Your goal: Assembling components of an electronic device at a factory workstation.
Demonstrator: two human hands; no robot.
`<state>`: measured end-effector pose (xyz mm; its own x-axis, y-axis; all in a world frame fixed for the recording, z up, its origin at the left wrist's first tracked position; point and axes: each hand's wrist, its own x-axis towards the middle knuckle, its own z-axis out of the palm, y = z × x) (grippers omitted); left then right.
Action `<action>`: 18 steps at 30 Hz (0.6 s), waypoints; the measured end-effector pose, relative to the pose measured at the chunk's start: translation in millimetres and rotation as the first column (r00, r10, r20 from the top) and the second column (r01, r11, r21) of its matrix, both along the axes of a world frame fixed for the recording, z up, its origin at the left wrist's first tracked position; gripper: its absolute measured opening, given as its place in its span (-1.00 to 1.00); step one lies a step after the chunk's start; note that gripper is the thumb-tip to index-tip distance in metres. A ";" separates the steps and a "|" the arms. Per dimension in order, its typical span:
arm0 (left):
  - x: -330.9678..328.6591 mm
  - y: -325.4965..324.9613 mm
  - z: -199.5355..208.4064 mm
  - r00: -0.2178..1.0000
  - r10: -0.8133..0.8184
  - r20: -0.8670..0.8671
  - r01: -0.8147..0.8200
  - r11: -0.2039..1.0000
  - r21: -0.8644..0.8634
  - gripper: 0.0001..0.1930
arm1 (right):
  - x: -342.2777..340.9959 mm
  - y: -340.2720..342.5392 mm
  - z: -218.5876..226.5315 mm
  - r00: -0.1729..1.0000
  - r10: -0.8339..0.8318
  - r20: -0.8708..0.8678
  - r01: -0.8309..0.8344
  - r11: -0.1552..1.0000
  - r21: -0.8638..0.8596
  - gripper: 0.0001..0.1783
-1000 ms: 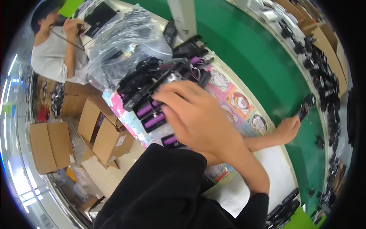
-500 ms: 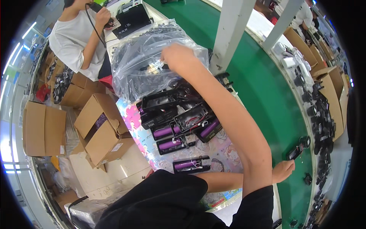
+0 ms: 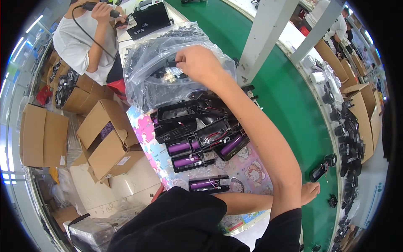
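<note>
I am holding the right hand [image 3: 196, 63] at the open bag [image 3: 161, 93], grip too obscured to tell; shiny parts [image 3: 172, 75] are lying just below-left of it.

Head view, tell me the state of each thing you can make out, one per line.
Clear plastic bag: open, dark parts inside
Right hand: fingers bent at the bag's opening, grip unclear
Left hand: beside the black fan unit, contact unclear
Black fan unit: lying on the green surface
Front black casing: open, purple cylinder exposed
Middle cardboard box: flaps open
</note>
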<state>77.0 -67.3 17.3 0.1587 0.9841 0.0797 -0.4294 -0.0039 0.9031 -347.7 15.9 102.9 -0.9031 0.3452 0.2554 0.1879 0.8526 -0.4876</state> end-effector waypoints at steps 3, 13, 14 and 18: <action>3.1 6.1 -1.3 0.999 0.032 -0.042 -0.031 0.999 0.029 -0.84 | 5.0 -3.1 13.3 0.994 -0.006 -0.113 -0.002 0.997 -0.072 -0.77; 18.8 -1.7 -13.9 0.992 0.111 0.057 -0.121 0.968 0.222 -0.74 | 218.9 -96.6 95.2 0.953 -0.190 -0.238 0.162 0.978 -0.132 -0.76; 15.1 -1.4 -13.0 0.995 0.059 0.074 -0.073 0.977 0.199 -0.71 | 244.9 -102.3 100.1 0.935 -0.295 -0.198 0.265 0.950 -0.165 -0.83; -17.4 4.7 -14.5 0.976 -0.075 0.206 0.057 0.994 0.093 -0.58 | 346.8 -90.8 67.7 0.842 -0.492 -0.220 0.401 0.845 -0.354 -0.74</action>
<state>59.6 -62.6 2.9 0.1938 0.9601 0.2015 -0.6101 -0.0428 0.7911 -0.9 -74.9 170.6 -0.5306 0.7894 0.3087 0.3247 0.5257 -0.7863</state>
